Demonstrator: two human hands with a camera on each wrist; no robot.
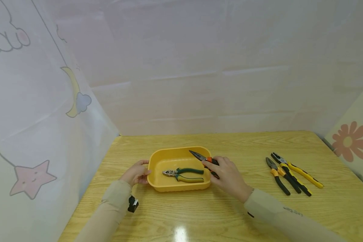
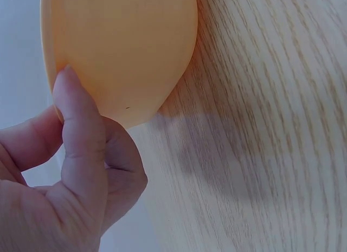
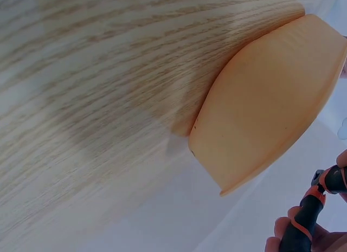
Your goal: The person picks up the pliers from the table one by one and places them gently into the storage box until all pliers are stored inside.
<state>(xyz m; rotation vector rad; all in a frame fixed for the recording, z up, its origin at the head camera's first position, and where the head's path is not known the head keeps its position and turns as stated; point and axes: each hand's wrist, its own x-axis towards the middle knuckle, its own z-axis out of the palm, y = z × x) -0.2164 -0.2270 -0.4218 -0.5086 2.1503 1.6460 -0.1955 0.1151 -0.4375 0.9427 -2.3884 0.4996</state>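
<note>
A yellow plastic basin (image 1: 157, 164) stands on the table, and my left hand (image 1: 136, 173) pinches its left rim between thumb and fingers; the left wrist view shows this hand (image 2: 81, 160) at the rim close up. Inside the basin lies a pair of combination pliers (image 1: 184, 175) with green and yellow-green handles. My right hand (image 1: 230, 174) grips long-nose pliers (image 1: 201, 157) with black and orange handles over the basin's right end, their tapered jaws pointing up and left. In the right wrist view the black-orange handles (image 3: 303, 225) show beside the basin's outer wall (image 3: 260, 100).
To the right on the wooden table (image 1: 242, 148) lie black-and-orange pliers (image 1: 279, 176) beside yellow-and-black pliers (image 1: 299, 174), close together. A pale printed cloth (image 1: 181, 84) hangs behind the table and along its sides.
</note>
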